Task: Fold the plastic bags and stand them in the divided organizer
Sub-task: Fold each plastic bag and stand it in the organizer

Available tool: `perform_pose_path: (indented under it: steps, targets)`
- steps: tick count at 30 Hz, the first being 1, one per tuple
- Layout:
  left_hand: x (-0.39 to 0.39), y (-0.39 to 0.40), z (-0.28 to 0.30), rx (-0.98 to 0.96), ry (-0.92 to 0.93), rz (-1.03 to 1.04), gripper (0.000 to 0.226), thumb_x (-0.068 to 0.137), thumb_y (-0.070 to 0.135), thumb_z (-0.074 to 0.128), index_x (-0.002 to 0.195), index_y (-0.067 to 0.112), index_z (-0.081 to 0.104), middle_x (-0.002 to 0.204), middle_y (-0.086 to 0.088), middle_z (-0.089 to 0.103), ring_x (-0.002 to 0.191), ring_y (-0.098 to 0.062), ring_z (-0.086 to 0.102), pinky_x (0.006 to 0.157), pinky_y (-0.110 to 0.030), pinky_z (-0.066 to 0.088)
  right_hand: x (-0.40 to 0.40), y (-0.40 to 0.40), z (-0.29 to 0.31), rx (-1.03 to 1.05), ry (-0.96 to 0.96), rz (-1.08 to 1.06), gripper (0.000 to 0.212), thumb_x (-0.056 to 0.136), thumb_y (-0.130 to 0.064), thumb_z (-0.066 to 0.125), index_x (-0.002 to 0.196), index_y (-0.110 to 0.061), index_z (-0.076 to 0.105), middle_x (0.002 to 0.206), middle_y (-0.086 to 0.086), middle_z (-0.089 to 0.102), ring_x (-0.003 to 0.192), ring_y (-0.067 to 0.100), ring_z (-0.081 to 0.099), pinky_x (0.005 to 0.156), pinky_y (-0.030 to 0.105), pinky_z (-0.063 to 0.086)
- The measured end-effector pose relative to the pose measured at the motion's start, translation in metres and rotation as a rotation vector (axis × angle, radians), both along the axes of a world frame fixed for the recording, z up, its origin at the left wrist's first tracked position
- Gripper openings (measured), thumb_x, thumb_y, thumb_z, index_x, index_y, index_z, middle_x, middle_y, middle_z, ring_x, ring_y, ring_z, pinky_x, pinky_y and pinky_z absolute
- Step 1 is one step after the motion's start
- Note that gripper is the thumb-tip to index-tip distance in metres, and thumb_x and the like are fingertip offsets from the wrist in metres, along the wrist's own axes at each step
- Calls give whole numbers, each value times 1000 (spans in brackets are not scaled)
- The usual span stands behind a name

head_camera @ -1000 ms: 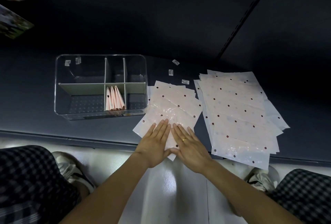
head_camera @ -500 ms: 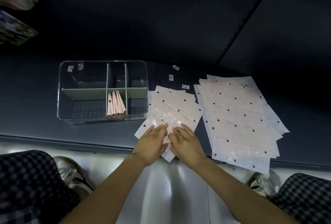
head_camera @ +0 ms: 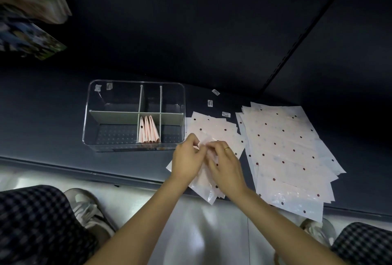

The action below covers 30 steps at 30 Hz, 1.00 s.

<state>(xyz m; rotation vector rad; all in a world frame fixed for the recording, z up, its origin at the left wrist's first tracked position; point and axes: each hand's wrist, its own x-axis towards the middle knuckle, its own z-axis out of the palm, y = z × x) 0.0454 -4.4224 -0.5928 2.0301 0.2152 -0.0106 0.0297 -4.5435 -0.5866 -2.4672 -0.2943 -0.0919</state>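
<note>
A clear divided organizer [head_camera: 91,129] stands on the dark shelf; its middle front compartment holds several folded pink bags [head_camera: 148,131] standing upright. Right of it lies a small pile of pink dotted plastic bags [head_camera: 214,129]. My left hand [head_camera: 187,158] and my right hand [head_camera: 226,163] sit close together on this pile, fingers curled, pinching the top bag near its middle and lifting a crease. A larger stack of flat dotted bags [head_camera: 290,158] lies further right, overhanging the shelf's front edge.
Three small white labels [head_camera: 226,114] lie on the shelf behind the piles. Packaged goods [head_camera: 31,20] hang at the upper left. The shelf's front edge [head_camera: 84,171] runs across; my knees and shoes are below it.
Both hands went from lying flat on the small pile to curling their fingers and pinching the top bag, which now bunches up between them. The view has shifted slightly.
</note>
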Motion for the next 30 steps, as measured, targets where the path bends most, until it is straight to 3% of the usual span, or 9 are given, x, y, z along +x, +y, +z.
perform_pose_path:
  steps: [4, 7, 10, 13, 16, 20, 23, 26, 30]
  targets:
    - [9, 14, 24, -75, 27, 54, 20, 81, 14, 58, 66, 15, 44, 76, -7, 60, 68, -20, 54, 62, -32, 42, 3, 30, 5, -22, 46, 14, 24, 93, -17, 52, 115, -10, 54, 107, 5, 61, 94, 22, 59, 76, 33, 46]
    - [16, 35, 34, -145, 63, -12, 17, 84, 19, 56, 68, 20, 51, 80, -3, 61, 74, -19, 56, 69, -33, 46, 12, 49, 11, 16, 6, -30, 14, 95, -12, 46, 96, -8, 59, 80, 6, 66, 69, 20, 56, 63, 32, 40]
    - [19, 62, 34, -106, 38, -49, 19, 90, 31, 52, 76, 21, 59, 82, 1, 63, 79, -19, 59, 71, -34, 49, 25, 62, 20, 163, 70, -118, 16, 96, -13, 47, 83, -15, 56, 55, -2, 51, 51, 14, 42, 55, 34, 33]
    - [18, 91, 18, 444, -56, -37, 20, 94, 34, 47, 93, 21, 63, 94, 1, 58, 89, -18, 54, 67, -31, 41, 41, 72, 27, 290, 182, -196, 10, 95, -15, 50, 101, -9, 55, 67, 12, 64, 63, 25, 55, 65, 36, 44]
    - [13, 108, -2, 689, -39, -58, 26, 96, 28, 45, 113, 24, 63, 107, -6, 52, 102, -25, 46, 82, -36, 39, 58, 83, 30, 375, 281, -255, 7, 91, -17, 57, 85, -16, 54, 75, 7, 66, 71, 18, 58, 64, 26, 43]
    - [12, 115, -14, 738, -68, -2, 23, 95, 33, 48, 107, 21, 65, 106, -5, 46, 100, -24, 42, 80, -35, 36, 77, 103, 30, 269, 262, -225, 6, 85, -16, 62, 81, -19, 60, 74, -7, 60, 78, 14, 59, 70, 25, 45]
    - [12, 120, -17, 699, -85, 58, 18, 90, 32, 57, 98, 19, 65, 107, -5, 46, 98, -24, 40, 78, -34, 33, 86, 118, 26, 132, 255, -196, 4, 84, -18, 63, 86, -18, 65, 75, -7, 61, 82, 16, 61, 74, 30, 49]
    - [12, 124, -20, 606, -65, 108, 11, 88, 28, 60, 94, 20, 65, 109, -4, 45, 100, -23, 40, 80, -34, 34, 92, 133, 21, 28, 252, -188, 4, 84, -20, 62, 85, -19, 66, 76, -7, 61, 83, 17, 61, 67, 25, 43]
    - [14, 128, -22, 528, -47, 134, 12, 89, 22, 59, 96, 17, 67, 108, -4, 49, 99, -24, 46, 82, -35, 37, 97, 151, 16, -94, 219, -175, 10, 83, -14, 59, 85, -12, 68, 87, 5, 70, 84, 24, 63, 65, 26, 44]
